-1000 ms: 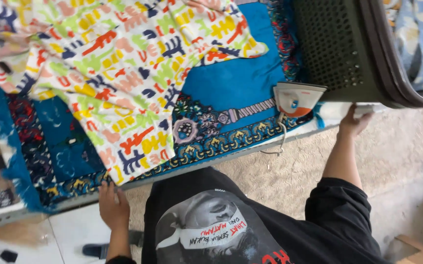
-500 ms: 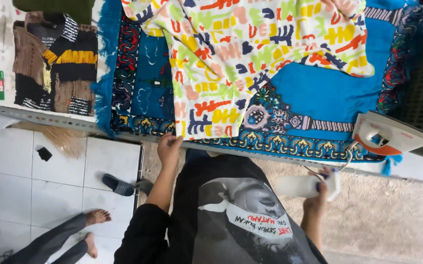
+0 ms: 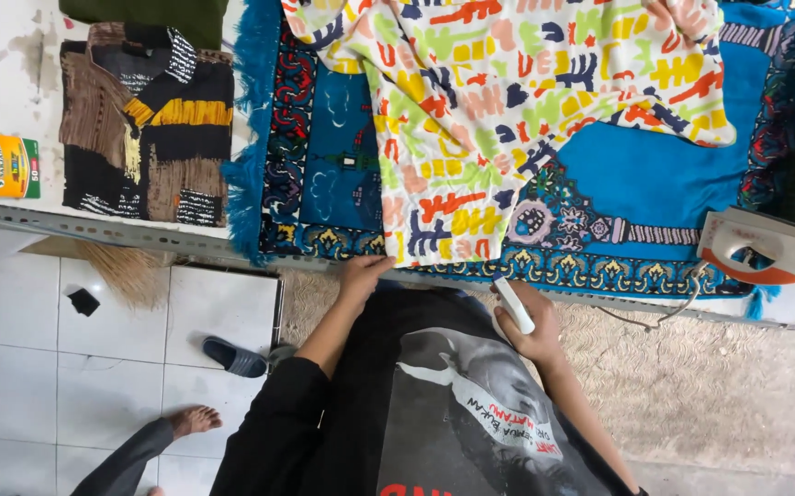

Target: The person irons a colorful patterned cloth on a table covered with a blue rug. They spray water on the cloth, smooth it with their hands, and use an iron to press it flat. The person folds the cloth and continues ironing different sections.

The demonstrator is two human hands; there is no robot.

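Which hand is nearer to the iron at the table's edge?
The right hand. It holds a small white object at the blue rug's near edge, still apart from the iron. The left hand touches the colourful garment's hem, farther away.

White tiled floor point(image 3: 113, 367) beside beige carpet point(image 3: 737, 386).
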